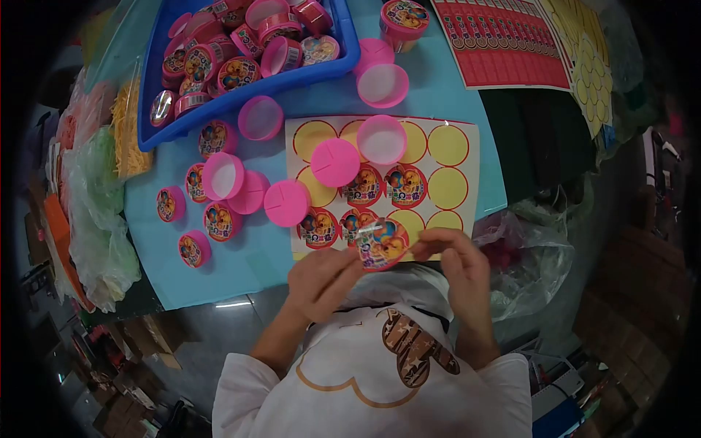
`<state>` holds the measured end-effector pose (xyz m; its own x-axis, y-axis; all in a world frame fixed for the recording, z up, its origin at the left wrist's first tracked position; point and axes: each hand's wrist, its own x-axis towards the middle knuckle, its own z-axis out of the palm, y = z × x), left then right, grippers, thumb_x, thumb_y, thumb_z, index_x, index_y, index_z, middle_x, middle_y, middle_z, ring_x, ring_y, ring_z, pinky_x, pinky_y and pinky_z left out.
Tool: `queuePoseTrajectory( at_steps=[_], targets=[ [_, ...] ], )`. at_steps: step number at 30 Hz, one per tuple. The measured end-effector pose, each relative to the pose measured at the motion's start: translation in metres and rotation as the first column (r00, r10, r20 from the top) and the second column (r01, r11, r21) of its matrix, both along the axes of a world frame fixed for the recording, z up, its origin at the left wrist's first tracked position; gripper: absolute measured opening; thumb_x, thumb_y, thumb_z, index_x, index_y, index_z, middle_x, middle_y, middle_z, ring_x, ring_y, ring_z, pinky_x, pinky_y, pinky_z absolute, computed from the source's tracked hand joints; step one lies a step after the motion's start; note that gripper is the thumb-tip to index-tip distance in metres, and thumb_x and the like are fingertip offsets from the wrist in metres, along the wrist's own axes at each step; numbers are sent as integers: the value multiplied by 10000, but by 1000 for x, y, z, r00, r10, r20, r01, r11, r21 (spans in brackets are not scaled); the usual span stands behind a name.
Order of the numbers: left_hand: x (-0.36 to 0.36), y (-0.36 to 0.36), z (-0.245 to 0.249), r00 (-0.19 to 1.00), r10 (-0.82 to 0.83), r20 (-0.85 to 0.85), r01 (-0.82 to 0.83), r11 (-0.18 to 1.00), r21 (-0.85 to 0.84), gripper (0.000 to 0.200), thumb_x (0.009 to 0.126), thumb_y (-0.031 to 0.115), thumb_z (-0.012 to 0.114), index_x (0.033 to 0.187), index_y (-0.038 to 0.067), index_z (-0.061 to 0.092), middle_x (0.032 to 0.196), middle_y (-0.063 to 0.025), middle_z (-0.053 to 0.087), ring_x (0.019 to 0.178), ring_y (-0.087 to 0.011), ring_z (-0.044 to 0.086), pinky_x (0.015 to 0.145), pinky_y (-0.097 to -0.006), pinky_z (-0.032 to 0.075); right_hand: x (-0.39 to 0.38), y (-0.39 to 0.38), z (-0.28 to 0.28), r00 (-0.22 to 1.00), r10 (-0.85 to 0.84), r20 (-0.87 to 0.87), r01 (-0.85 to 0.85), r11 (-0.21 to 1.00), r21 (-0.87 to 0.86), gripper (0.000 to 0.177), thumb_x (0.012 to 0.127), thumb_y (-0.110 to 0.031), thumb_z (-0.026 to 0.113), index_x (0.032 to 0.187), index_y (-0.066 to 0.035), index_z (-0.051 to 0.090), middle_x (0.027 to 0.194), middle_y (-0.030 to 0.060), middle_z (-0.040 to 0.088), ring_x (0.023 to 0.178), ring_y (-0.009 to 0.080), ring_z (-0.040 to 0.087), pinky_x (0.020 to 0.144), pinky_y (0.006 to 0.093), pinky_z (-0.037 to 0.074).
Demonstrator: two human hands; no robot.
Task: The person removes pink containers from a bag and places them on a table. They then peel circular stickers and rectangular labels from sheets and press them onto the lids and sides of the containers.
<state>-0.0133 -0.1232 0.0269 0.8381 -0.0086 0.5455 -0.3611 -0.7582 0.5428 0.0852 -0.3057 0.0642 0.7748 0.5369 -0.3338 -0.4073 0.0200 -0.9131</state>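
Note:
Near the table's front edge I hold a round cartoon sticker [384, 245] between both hands, tilted and with a glare on its surface. My left hand [321, 281] pinches it at the left side, fingers pressed together. At the opposite edge, the thumb and fingertips of my right hand [456, 263] close on it. Beneath lies a sticker sheet [471, 160] with yellow bare circles and several printed stickers left on it. Pink round caps [335, 163] and a pink cap with a white inside [382, 139] rest on the sheet's upper left part.
A blue bin [248, 95] full of pink labelled tubs stands at the back left. Several labelled pink tubs [221, 220] lie left of the sheet. Red printed sheets [504, 44] are at the back right. Plastic bags hang by both table sides.

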Motion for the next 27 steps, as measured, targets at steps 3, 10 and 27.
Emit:
queuePoseTrajectory(
  at_steps=[3,10,27],
  targets=[
    [11,-9,4,982,-39,182,26,997,72,202,622,18,651,816,-13,600,895,-153,566,775,-252,571,634,-341,517,-4,15,-7,981,28,-193,1,988,152,170,824,-25,507,987,21,505,902,46,541,818,90,502,714,214,415],
    [-16,1,2,991,-7,130,9,1000,-16,203,646,56,652,826,-10,587,936,-149,552,802,-264,567,675,-370,512,-4,28,-2,986,116,-122,-91,976,197,171,796,30,525,966,23,514,891,46,529,832,85,506,737,216,422],
    [5,37,-28,712,350,-609,-656,642,-398,550,730,112,639,1161,-21,325,1077,-166,431,954,-236,457,793,-338,397,-2,50,-24,999,34,29,-37,995,90,284,777,79,513,1053,12,497,972,68,504,887,95,482,777,219,401]
  ],
)
